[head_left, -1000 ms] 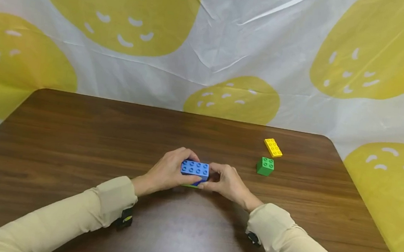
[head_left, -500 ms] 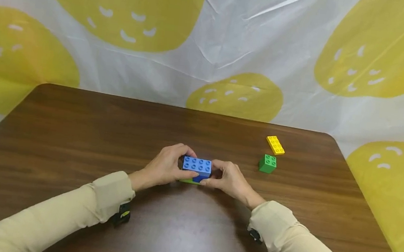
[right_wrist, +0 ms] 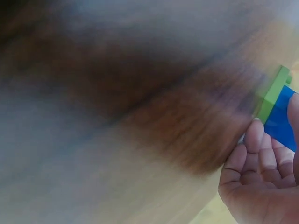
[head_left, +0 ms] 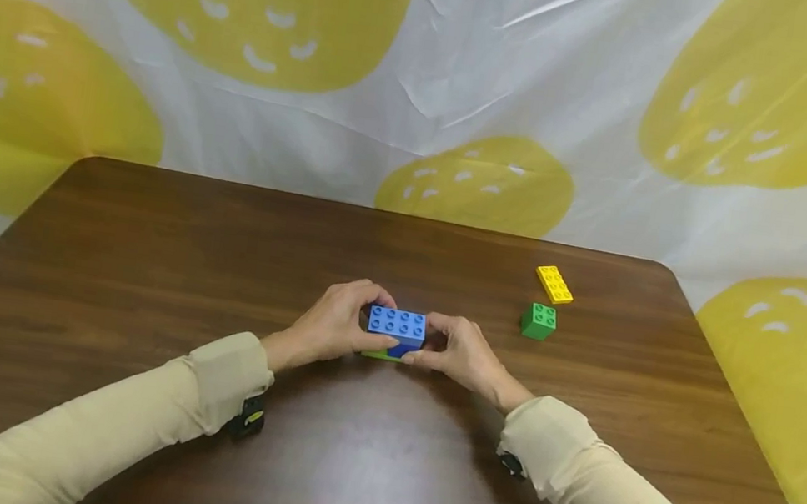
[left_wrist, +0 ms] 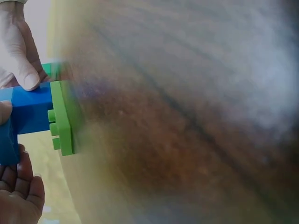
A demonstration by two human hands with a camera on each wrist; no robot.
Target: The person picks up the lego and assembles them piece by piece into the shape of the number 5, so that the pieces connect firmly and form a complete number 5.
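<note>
- Left hand [head_left: 334, 323] and right hand [head_left: 455, 355] meet at mid-surface [head_left: 146, 254], one on each end of a blue brick [head_left: 397, 323].
- Left fingers [head_left: 368, 294] are curled round the brick's left end; right fingers curl round its right end, thumb on the near side. Both grips look firm, nothing slack.
- Blue brick sits studs-up on a thin green plate [left_wrist: 63, 116] (only a sliver of it shows under the brick in the head view).
- Wrist views show the plate flush against the blue brick, its own studs poking out past the brick's end.
- Can't tell whether the pair rests on the surface or is held just above it.
- Step in hand, as I judge it: pressing the brick and plate together, or seating them square.
- Next move would call for even pressure from both ends so the studs seat fully, then letting go without tilting the pair.
- Off to the right, well apart from the hands: a small green brick [head_left: 539, 321], and just behind it a flat yellow plate [head_left: 554, 284], not touching.
- Backdrop is a white sheet [head_left: 435, 54] with yellow blobs.
</note>
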